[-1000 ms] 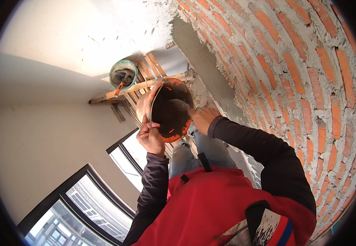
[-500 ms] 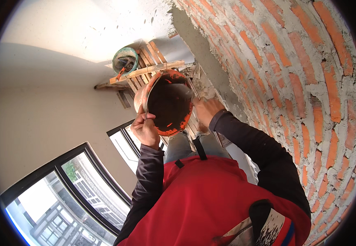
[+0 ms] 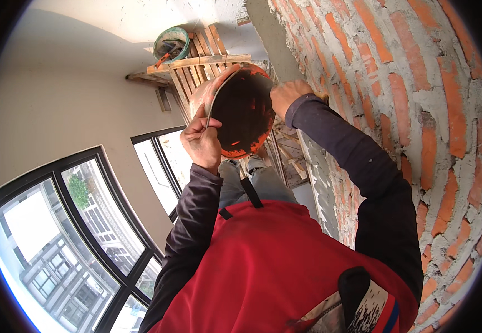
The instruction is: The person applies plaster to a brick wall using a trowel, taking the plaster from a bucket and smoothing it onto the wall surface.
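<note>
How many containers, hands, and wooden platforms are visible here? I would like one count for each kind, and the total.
Containers: 2, the orange bowl held in both hands and the green bucket on the platform.
Hands: 2, the left hand and the right hand, both on the bowl's rim.
Wooden platforms: 1, the slatted platform.
Total: 5.

An orange bucket [image 3: 243, 114], dark inside, is held tilted between two hands beside a bare brick wall [image 3: 418, 111]. Its rim is gripped by the left hand [image 3: 202, 139], while its far side is held by the right hand [image 3: 288, 95]. A wooden scaffold platform [image 3: 202, 64] and a green pail [image 3: 171, 43] are seen beyond, with large black-framed windows [image 3: 74, 233] at left.
</note>
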Demonstrator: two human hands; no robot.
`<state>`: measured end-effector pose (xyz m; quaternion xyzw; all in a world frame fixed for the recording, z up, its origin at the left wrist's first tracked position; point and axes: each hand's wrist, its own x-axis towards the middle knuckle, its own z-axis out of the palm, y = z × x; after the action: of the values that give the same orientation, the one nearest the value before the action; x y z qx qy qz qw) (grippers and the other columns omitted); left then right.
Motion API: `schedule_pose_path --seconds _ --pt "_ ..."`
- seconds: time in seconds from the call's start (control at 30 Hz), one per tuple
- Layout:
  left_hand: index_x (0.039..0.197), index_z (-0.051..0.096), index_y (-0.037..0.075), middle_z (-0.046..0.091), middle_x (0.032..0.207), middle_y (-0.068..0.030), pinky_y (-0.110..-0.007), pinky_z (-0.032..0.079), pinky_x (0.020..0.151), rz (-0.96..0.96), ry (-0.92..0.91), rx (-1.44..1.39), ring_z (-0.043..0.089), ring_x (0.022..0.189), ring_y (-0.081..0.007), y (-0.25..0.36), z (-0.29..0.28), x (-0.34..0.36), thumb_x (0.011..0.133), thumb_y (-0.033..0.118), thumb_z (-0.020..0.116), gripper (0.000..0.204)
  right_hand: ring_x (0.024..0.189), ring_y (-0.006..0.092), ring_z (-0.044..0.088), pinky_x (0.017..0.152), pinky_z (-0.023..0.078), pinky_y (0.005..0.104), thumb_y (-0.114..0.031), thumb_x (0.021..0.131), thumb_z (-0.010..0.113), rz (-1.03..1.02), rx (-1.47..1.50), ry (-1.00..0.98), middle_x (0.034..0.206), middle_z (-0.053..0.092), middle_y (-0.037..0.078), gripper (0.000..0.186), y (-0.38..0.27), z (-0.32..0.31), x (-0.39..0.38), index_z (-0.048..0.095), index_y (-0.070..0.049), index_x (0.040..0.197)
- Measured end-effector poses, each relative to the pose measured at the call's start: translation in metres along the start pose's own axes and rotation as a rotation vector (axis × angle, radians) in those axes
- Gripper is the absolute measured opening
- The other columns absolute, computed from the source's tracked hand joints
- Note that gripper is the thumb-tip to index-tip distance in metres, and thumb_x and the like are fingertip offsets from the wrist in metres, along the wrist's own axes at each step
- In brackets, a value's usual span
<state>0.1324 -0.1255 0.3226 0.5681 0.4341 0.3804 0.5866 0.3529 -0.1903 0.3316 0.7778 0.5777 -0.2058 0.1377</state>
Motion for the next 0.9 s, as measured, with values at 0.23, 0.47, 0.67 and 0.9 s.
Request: schedule_pose_path --seconds 0.23,0.47,0.67,0.9 --pt "0.072 0.069 -0.006 0.057 0.127 -0.0349 -0.030 0.038 0.104 0.000 -0.036 -0.024 0.056 0.126 -0.0326 -0.001 -0.014 -0.030 0.066 -0.009 0.044 0.026 0.096 0.0374 0.067 0.085 0.054 0.0448 -0.018 0.082 0.064 -0.194 0.203 -0.263 0.099 0.069 0.020 0.024 -0.004 0.071 -0.023 0.072 -0.004 0.100" --pt "0.067 0.065 -0.006 0.055 0.133 -0.0302 -0.031 0.046 0.095 -0.061 0.047 -0.055 0.063 0.108 -0.0244 -0.034 -0.078 -0.069 0.071 -0.011 0.046 0.020 0.076 0.0404 0.066 0.075 0.053 0.0494 -0.027 0.080 0.065 -0.371 0.643 0.044 0.077 0.067 0.019 0.029 -0.054 0.155 -0.069 0.067 -0.009 0.103" --pt "0.070 0.069 -0.005 0.051 0.133 -0.0360 -0.033 0.033 0.109 -0.233 0.154 -0.110 0.052 0.128 -0.0332 -0.079 -0.112 -0.093 0.067 -0.010 0.045 0.024 0.078 0.0393 0.067 0.073 0.051 0.0517 -0.027 0.081 0.061 -0.095 0.467 -0.033 0.080 0.068 0.020 0.025 -0.102 0.165 -0.075 0.066 -0.008 0.096" --pt "0.068 0.067 -0.006 0.051 0.138 -0.0307 -0.029 0.038 0.102 -0.267 0.215 -0.246 0.055 0.124 -0.0294 -0.126 -0.110 -0.104 0.066 -0.011 0.044 0.024 0.082 0.0390 0.066 0.073 0.052 0.0501 -0.025 0.082 0.065 0.020 0.499 0.040 0.086 0.068 0.020 0.024 -0.120 0.205 -0.091 0.063 -0.003 0.091"
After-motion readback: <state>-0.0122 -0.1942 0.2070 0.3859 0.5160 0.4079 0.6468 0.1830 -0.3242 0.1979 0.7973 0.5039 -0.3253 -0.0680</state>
